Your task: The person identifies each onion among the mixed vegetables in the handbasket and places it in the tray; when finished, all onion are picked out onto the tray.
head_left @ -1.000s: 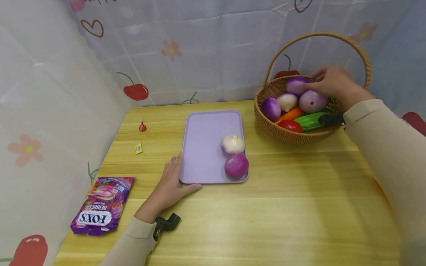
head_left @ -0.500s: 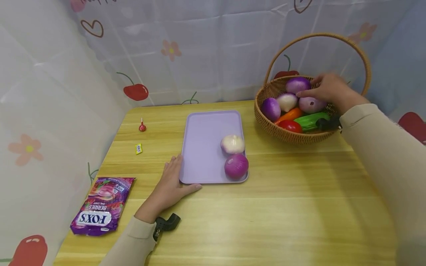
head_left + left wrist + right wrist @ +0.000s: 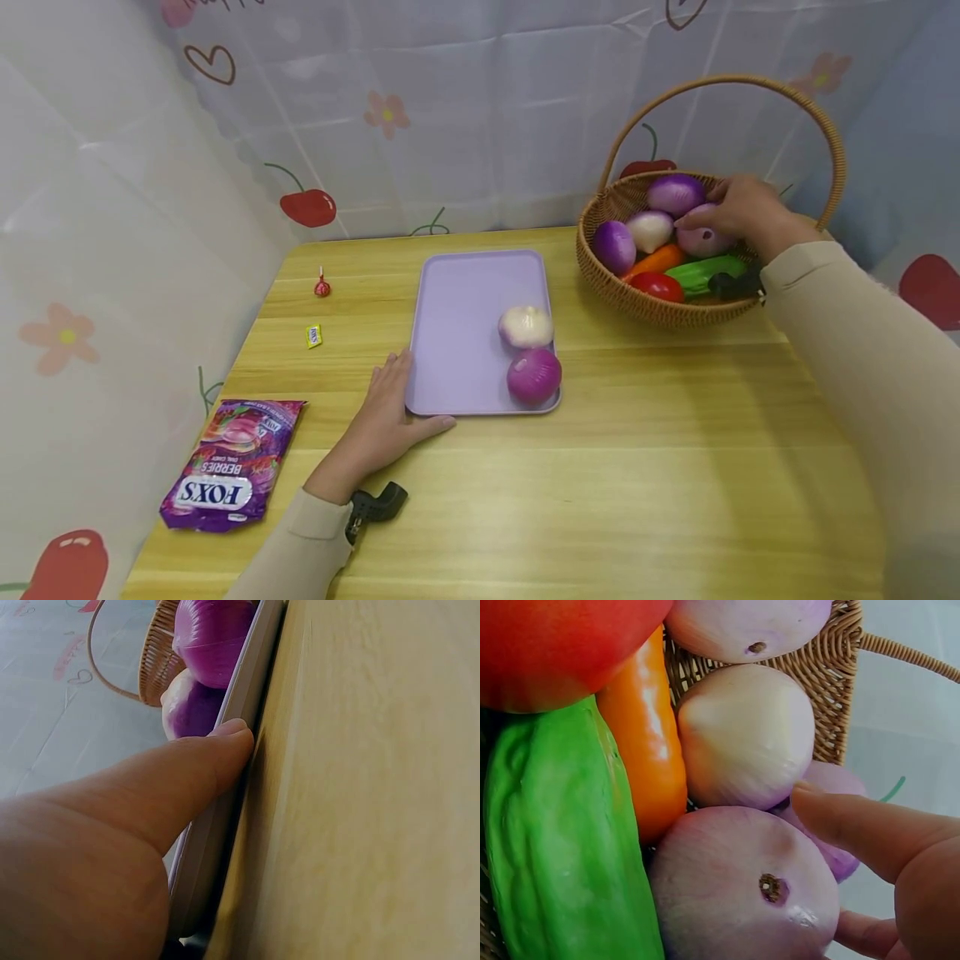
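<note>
My left hand [image 3: 380,427] rests at the near left corner of a lilac tray [image 3: 457,333], fingers along its left side and thumb straight along its near edge. In the left wrist view the thumb [image 3: 202,754] touches the tray's outer wall. A white-purple onion [image 3: 525,327] and a purple onion [image 3: 534,376] sit on the tray's right side. My right hand [image 3: 750,215] reaches into a wicker basket [image 3: 660,310], thumb and fingers spread about a pale purple onion [image 3: 727,874]. In the right wrist view fingertips [image 3: 855,926] lie right at its side.
The basket also holds more onions [image 3: 613,247], an orange carrot-like vegetable [image 3: 655,260], a red tomato [image 3: 658,287] and a ridged green vegetable [image 3: 701,273]. Its tall handle [image 3: 750,79] arches overhead. A candy bag [image 3: 232,467], small yellow packet [image 3: 313,336] and lollipop [image 3: 322,288] lie left.
My right hand has shifted from above the back of the basket down around the pale purple onion. My left hand, the tray and its two onions have stayed put.
</note>
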`<control>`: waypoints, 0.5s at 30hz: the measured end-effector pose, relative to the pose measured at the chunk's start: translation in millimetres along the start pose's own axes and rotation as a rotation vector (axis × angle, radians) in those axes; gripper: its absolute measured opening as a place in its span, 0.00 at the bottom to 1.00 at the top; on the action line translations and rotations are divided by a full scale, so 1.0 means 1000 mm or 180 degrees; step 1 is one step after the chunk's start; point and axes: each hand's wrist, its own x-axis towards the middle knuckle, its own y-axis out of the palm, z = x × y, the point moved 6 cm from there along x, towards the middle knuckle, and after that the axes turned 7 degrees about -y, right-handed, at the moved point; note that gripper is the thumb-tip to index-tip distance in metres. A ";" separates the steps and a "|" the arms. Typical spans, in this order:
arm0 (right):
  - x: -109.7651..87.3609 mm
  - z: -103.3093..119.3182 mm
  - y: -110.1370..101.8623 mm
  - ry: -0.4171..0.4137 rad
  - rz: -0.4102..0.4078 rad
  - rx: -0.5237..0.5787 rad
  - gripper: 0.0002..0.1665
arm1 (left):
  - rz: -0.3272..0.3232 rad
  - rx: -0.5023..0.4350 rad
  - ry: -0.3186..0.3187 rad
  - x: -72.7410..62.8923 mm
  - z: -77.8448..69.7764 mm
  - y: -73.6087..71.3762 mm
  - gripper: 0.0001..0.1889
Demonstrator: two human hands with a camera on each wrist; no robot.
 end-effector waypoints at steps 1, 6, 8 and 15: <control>0.000 -0.001 0.000 -0.0004 -0.0010 -0.0015 0.53 | -0.0001 0.0000 0.0002 0.000 0.000 0.000 0.67; 0.001 -0.004 0.001 -0.0042 -0.0083 -0.0062 0.47 | -0.0003 -0.0018 0.0015 0.000 0.000 0.000 0.67; 0.001 -0.004 0.001 -0.0043 -0.0115 -0.0038 0.44 | 0.0003 -0.0022 0.0014 0.000 0.000 0.000 0.66; -0.001 -0.003 0.001 0.0006 -0.0173 0.0065 0.43 | 0.0014 -0.0008 0.0004 0.000 0.000 0.000 0.66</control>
